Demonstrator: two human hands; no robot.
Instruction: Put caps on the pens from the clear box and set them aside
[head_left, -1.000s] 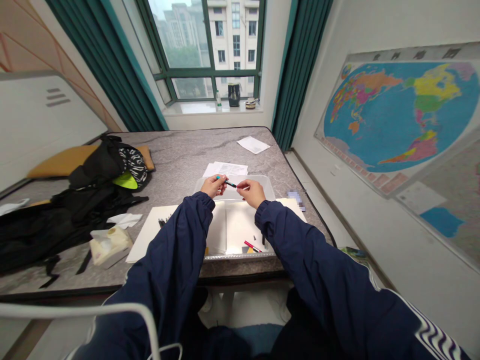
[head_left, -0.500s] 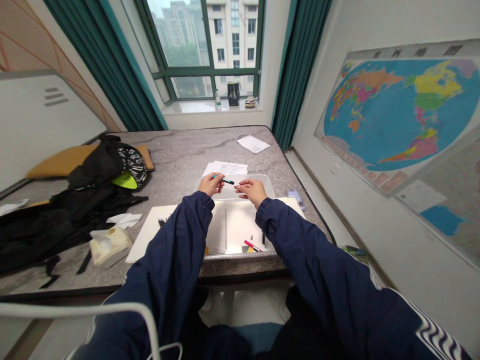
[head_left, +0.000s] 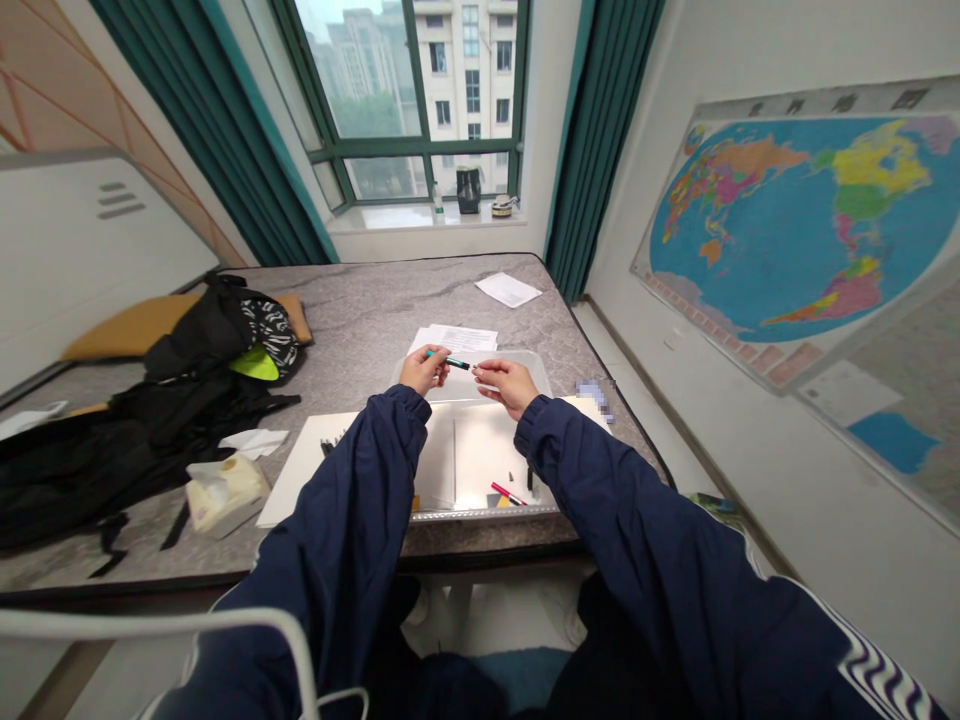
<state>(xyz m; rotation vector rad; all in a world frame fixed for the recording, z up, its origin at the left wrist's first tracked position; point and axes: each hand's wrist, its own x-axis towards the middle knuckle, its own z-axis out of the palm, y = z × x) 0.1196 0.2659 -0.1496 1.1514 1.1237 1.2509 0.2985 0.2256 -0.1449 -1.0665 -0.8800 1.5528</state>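
Observation:
My left hand [head_left: 424, 370] pinches a slim black-and-teal pen [head_left: 458, 363] that points right, held above a clear plastic case. At the pen's right end are the closed fingertips of my right hand [head_left: 510, 386]; a tiny piece seems to be between them, too small to name. The open case lies below both hands, its lid [head_left: 535, 368] at the far side and its tray [head_left: 480, 440] nearer me. Inside the tray, a red pen [head_left: 509, 494], a black stick-like part [head_left: 530, 479] and a small grey tip [head_left: 511, 476] lie near my right sleeve.
Several black pen parts [head_left: 327, 447] lie on a white board [head_left: 292, 485] left of my left sleeve. A tissue pack [head_left: 229, 492] and a black backpack [head_left: 165, 410] are farther left. Papers [head_left: 459, 340] lie beyond the case, another sheet [head_left: 508, 290] farther back.
Both hands keep nearly the same pose, with the pen still in the left. The fingers of my right hand have shifted slightly at the pen's end. The view has moved a little.

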